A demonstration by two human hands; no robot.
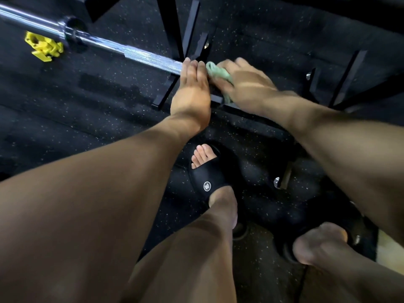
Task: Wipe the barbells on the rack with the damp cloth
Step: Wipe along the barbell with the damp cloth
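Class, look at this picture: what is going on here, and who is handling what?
A person leans over a chrome steel barbell resting on a black metal rack. The left hand lies on the bar with straight fingers, steadying it. The right hand grips a crumpled pale green cloth against the bar right beside it. A yellow plastic collar clamp lies on the speckled black rubber floor.

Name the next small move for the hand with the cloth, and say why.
Probably slide the green cloth leftward along the barbell. The right hand grips the cloth at the bar's near end, the left hand steadies the bar beside it, and the long chrome shaft stretches away uncovered.
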